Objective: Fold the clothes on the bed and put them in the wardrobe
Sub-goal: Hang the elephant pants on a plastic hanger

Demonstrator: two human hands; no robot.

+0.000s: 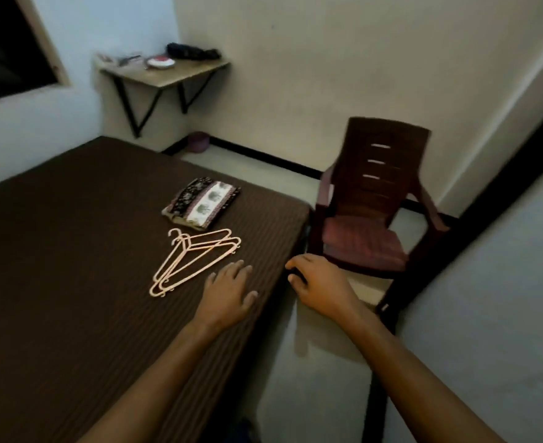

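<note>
Head view of a bedroom corner. No brand, label or legible writing can be made out on any object; the folded cloth (201,201) carries only a print – dark floral bands beside pale panels with small motifs too blurred to identify. It lies on the brown striped bed (72,251), near the far right corner, already folded into a flat rectangle.

Just in front of it, apart from it, lies a loose stack of pale pink hangers (193,259), hooks pointing toward the far left.

Left hand (228,290): arm extended forward, palm down on the bed cover beside the lower ends of the hangers, fingers straight and slightly spread, holding nothing.

Right hand (318,279): arm extended past the bed's right edge, back of the hand up, fingers loosely bent toward the mattress corner – whether they touch or grip the edge cannot be told.

Beyond the bed stand a dark plastic chair (379,199) and a wall-mounted shelf (164,75) bearing small blurred items.
</note>
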